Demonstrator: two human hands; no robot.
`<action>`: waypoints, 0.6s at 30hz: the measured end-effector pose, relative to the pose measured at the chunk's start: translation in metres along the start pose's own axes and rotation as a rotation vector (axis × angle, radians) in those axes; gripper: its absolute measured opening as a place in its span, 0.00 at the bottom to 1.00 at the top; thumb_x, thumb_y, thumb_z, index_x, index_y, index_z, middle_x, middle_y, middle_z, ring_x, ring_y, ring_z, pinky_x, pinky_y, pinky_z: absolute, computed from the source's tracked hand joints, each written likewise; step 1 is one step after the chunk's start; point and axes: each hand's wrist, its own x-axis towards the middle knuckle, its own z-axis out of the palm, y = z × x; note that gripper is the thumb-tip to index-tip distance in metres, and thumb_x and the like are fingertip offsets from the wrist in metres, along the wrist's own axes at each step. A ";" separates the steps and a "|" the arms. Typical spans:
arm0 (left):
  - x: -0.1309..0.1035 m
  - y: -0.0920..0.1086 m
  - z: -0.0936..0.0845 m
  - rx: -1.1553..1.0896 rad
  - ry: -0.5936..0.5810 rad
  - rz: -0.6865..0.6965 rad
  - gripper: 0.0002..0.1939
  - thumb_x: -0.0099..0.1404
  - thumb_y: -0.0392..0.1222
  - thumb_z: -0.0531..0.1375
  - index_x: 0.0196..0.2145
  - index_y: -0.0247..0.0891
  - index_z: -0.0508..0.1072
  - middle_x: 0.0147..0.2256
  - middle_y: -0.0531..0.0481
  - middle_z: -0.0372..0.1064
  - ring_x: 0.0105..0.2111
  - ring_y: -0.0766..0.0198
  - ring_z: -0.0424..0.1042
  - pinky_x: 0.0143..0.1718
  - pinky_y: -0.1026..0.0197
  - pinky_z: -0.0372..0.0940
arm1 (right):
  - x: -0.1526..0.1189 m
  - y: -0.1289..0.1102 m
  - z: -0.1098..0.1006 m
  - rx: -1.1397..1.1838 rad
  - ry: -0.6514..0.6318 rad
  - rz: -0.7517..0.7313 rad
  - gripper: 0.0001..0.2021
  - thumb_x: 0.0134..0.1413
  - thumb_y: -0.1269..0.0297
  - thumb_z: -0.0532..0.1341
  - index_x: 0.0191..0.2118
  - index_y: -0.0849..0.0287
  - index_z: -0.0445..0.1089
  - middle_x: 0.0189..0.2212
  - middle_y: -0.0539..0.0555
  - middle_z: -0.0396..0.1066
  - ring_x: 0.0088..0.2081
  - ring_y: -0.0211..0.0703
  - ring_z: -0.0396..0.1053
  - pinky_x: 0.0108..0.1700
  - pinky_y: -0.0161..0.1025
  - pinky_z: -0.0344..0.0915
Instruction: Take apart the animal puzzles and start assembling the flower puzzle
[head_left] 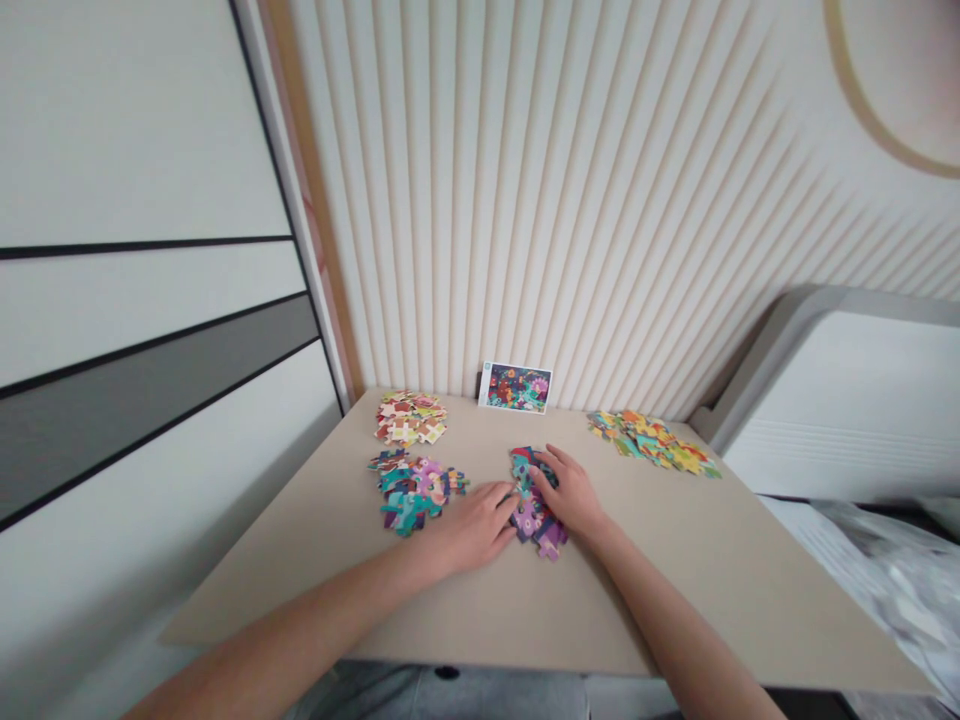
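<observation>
A cluster of joined puzzle pieces (529, 515), purple, teal and red, lies flat on the table in front of me. My left hand (484, 522) rests at its left edge, fingertips touching the pieces and thumb apart from the fingers. From the right, my right hand (574, 492) lies over the upper part of the cluster, thumb and fingers spread on it. Some pieces are hidden under the fingers. Just left of my left hand is a loose pile of teal, pink and purple puzzle pieces (412, 495).
A picture card (517, 388) leans upright against the ribbed wall (480, 200). Red, white and green puzzle pieces (409, 418) are heaped at the table's back left. Yellow and orange pieces (656, 442) lie back right. A white cabinet (150, 400) borders the table (360, 610).
</observation>
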 end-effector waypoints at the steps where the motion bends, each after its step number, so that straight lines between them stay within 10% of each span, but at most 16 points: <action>1: 0.005 -0.003 0.003 -0.016 -0.006 -0.004 0.23 0.71 0.42 0.55 0.62 0.37 0.62 0.58 0.39 0.64 0.59 0.52 0.64 0.62 0.48 0.62 | 0.001 0.005 -0.004 -0.001 -0.001 0.004 0.25 0.67 0.46 0.51 0.61 0.52 0.68 0.63 0.60 0.63 0.65 0.53 0.59 0.65 0.54 0.55; 8: 0.018 -0.032 0.011 -0.072 -0.003 -0.007 0.27 0.71 0.40 0.53 0.66 0.41 0.57 0.65 0.39 0.54 0.66 0.51 0.56 0.65 0.45 0.58 | 0.014 0.033 -0.014 0.006 -0.292 -0.212 0.30 0.66 0.46 0.54 0.69 0.46 0.54 0.69 0.57 0.54 0.69 0.57 0.50 0.68 0.64 0.46; 18: 0.012 -0.028 0.002 -0.092 -0.066 -0.027 0.37 0.68 0.47 0.57 0.70 0.40 0.48 0.71 0.41 0.41 0.70 0.46 0.44 0.68 0.40 0.50 | 0.005 0.028 -0.032 0.286 -0.342 -0.250 0.38 0.61 0.43 0.59 0.71 0.50 0.49 0.71 0.60 0.47 0.70 0.56 0.46 0.69 0.59 0.47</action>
